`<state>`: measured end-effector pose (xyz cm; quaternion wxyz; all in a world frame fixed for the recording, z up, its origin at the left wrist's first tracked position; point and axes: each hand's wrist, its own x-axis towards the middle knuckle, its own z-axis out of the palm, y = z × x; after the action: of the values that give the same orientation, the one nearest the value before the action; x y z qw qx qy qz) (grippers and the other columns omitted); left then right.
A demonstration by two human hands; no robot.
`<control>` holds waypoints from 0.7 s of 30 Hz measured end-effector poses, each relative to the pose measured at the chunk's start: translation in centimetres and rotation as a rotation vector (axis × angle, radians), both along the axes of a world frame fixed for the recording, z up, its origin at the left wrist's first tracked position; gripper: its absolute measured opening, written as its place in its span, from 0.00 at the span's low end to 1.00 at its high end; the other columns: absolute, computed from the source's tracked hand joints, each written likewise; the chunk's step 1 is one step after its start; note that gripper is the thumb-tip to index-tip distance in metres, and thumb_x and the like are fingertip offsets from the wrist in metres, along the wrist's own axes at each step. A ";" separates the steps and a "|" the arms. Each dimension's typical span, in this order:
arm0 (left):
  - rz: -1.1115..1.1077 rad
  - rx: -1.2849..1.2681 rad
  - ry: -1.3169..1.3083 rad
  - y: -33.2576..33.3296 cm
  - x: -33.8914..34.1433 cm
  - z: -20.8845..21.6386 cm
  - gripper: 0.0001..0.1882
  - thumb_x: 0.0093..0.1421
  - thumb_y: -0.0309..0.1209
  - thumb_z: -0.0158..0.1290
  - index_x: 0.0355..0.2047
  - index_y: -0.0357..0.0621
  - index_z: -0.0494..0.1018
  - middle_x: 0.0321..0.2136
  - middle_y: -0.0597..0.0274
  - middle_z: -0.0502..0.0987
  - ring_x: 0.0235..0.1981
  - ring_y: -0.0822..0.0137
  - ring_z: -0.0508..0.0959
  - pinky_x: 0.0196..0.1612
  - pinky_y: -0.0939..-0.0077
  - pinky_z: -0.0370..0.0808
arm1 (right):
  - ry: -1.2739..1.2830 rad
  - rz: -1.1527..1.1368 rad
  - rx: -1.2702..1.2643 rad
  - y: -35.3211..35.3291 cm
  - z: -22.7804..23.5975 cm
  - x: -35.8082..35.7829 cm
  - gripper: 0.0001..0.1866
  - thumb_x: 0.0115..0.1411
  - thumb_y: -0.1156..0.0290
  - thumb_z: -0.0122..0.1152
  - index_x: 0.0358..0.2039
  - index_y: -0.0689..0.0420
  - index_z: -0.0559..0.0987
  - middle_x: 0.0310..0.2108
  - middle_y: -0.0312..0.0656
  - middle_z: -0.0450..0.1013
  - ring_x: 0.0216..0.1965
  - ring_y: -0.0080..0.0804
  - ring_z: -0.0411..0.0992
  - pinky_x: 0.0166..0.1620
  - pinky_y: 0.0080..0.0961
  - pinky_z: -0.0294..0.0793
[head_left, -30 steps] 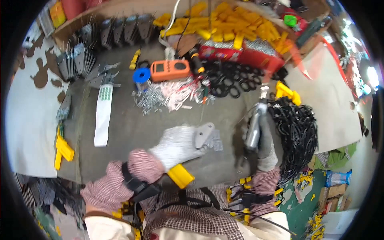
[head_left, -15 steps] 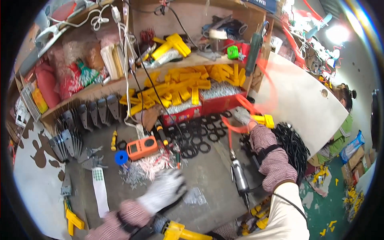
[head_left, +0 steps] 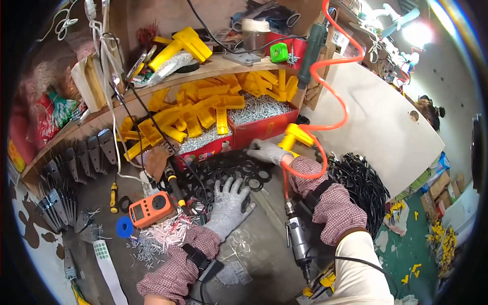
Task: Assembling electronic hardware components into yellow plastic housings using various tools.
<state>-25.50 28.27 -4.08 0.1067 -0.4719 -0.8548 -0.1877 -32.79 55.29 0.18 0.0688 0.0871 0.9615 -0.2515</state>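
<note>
My left hand (head_left: pixel 227 206), in a grey knit glove, has its fingers spread at the near edge of a spread of black rings (head_left: pixel 223 170). Nothing is held in it. My right hand (head_left: pixel 268 151), gloved alike, reaches to the rings' far right side, in front of a red box (head_left: pixel 264 131) of screws. Its fingers are bent downward, and the fingertips are partly hidden. A yellow plastic part (head_left: pixel 296 136) sticks out at the far side of that hand and seems gripped in its palm. A coiled orange air hose (head_left: pixel 330 124) passes over the right wrist.
An air screwdriver (head_left: pixel 299 241) lies at the right, beside a bundle of black cords (head_left: pixel 361 183). Left are an orange meter (head_left: pixel 151 209), a blue spool (head_left: pixel 124 227) and small pink-white pieces (head_left: pixel 173 230). Yellow parts (head_left: pixel 203 109) are heaped behind. Dark cables (head_left: pixel 157 129) hang down.
My left hand has moved forward to the rings, its fingers now spread. My right hand has gone left toward the red box, the yellow part moving along. The whole view has shifted.
</note>
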 end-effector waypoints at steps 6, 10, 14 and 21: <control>0.083 0.103 0.074 -0.7 -0.3 -0.4 0.24 0.58 0.42 0.59 0.54 0.48 0.74 0.61 0.49 0.67 0.66 0.47 0.62 0.67 0.35 0.53 | 0.131 0.113 -0.364 -7.8 5.1 0.9 0.23 0.66 0.55 0.54 0.52 0.59 0.74 0.43 0.42 0.77 0.45 0.34 0.75 0.49 0.34 0.75; -0.084 0.079 0.086 0.2 0.5 1.2 0.21 0.59 0.40 0.58 0.52 0.51 0.76 0.53 0.51 0.72 0.62 0.49 0.66 0.67 0.35 0.54 | -0.145 -0.040 0.444 -2.2 2.1 0.8 0.25 0.67 0.56 0.52 0.57 0.60 0.71 0.46 0.46 0.77 0.48 0.36 0.75 0.52 0.35 0.74; -0.011 0.103 0.011 -2.2 1.6 2.4 0.16 0.60 0.37 0.56 0.47 0.46 0.76 0.49 0.52 0.73 0.56 0.49 0.69 0.64 0.45 0.62 | 0.298 0.222 -0.260 -3.9 4.4 4.0 0.22 0.69 0.65 0.52 0.60 0.60 0.70 0.55 0.48 0.72 0.55 0.37 0.71 0.58 0.31 0.71; -0.506 -0.111 -0.554 -22.9 13.2 7.9 0.38 0.55 0.56 0.63 0.62 0.51 0.71 0.58 0.52 0.70 0.61 0.50 0.68 0.62 0.51 0.65 | 0.148 0.289 -0.056 -5.1 3.7 17.6 0.28 0.64 0.61 0.53 0.61 0.64 0.69 0.58 0.54 0.72 0.58 0.48 0.71 0.57 0.41 0.73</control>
<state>-12.29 5.40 3.81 -0.2040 -0.6046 -0.7165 -0.2819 -15.18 50.15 3.86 0.0357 -0.0726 0.9591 -0.2713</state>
